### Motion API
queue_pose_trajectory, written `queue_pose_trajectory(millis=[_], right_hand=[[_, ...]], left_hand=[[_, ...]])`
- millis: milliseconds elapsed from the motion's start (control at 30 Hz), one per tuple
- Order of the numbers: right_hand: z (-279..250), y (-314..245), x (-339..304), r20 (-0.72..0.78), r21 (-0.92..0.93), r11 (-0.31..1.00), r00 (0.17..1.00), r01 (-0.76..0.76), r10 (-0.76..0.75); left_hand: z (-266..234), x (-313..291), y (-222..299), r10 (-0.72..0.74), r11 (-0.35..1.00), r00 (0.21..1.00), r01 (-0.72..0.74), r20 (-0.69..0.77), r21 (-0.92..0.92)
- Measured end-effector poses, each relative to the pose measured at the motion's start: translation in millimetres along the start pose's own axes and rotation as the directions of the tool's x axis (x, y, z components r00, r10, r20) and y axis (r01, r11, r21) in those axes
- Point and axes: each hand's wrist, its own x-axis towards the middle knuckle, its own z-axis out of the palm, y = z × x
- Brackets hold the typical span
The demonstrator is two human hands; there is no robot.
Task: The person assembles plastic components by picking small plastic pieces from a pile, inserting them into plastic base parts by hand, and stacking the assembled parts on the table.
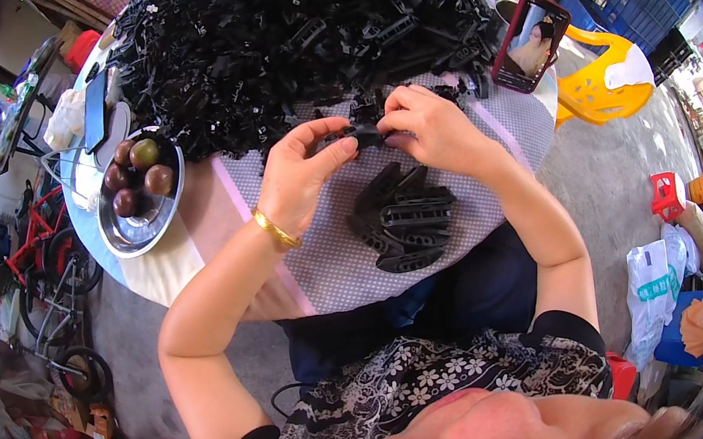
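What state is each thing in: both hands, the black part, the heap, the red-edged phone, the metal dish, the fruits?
Left hand: fingers closed on black part
Right hand: fingers closed on black part
Black part: held between both hands
Heap: loose, piled up
Red-edged phone: tilted, screen lit
Metal dish: holding fruits
Fruits: whole

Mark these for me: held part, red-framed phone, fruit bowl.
Held part (367, 135): head view, on its exposed dark middle.
Red-framed phone (531, 44): head view, mid-screen.
Fruit bowl (154, 224): head view, on bare metal inside, below the fruit.
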Motion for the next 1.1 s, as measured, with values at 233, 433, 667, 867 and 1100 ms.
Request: queue_pose_trajectory(millis=[233, 433, 667, 867, 1100], right_hand=[[-16.2, -8.1, -1.7, -0.189, 0.192, 0.969, 0.963, -0.156, 0.192], [-18.5, -37.5, -10.1, -0.14, 0.528, 0.841, 0.965, -0.118, 0.223], [-4.8, -39.8, -4.8, -0.369, 0.218, 0.959, 0.925, 0.182, -0.091], [-5.2, -52.5, -5.4, -0.228, 0.48, 0.87, 0.942, -0.11, 0.245], [-4.5, -43.7, -4.9, -0.391, 0.077, 0.972, 0.903, 0.222, -0.175]], left_hand=[[-0.8, 0.3, -4.6, 0.057, 0.994, 0.998, -0.059, 0.025, 0.096], [11.4, -9.1, -3.3, 0.195, 0.963, 0.979, -0.204, 0.063, 0.175], [8.4, -7.1, -7.0, 0.11, 0.931, 0.988, -0.141, 0.11, 0.336], [6.5, -7.8, -9.2, 0.045, 0.955, 0.992, -0.077, 0.119, 0.287], [10.4, -10.2, -4.0, 0.061, 0.955, 0.993, -0.087, 0.101, 0.284]])
